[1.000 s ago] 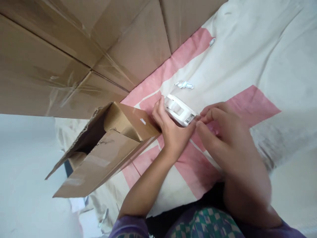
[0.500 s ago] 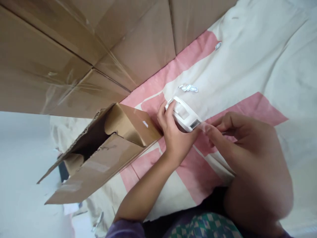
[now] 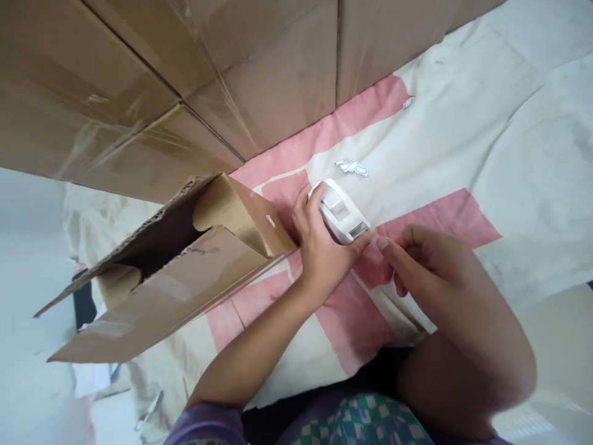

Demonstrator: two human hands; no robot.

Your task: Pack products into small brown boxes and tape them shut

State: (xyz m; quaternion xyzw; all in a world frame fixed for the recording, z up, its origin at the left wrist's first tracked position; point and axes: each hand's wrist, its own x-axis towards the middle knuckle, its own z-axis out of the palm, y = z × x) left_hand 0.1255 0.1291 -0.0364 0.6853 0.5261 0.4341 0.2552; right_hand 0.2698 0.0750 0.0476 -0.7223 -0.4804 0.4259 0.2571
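Large cardboard cartons [image 3: 278, 80] stand close together along a creased, cream-and-pink sheet [image 3: 463, 142], clear tape [image 3: 222, 86] streaking their sides. On the sheet lie a small cluster of paper scraps [image 3: 356, 168] and, nearer the cartons, a single scrap [image 3: 407, 102]. White papers [image 3: 111, 417] lie at lower left, near a dark object [image 3: 84, 303] too blurred to name.

White dispenser [image 3: 354, 213]; at 2 o'clock, white slips [image 3: 360, 169] edged in blue. Cloth [image 3: 417, 161]: cream with pink blocks. Plain brown: open box [image 3: 199, 266], 8 o'clock; cartons [image 3: 278, 80], 11 o'clock. Purple sleeve [image 3: 208, 423], 7 o'clock; green-and-pale checked garment [image 3: 365, 417], 5 o'clock.
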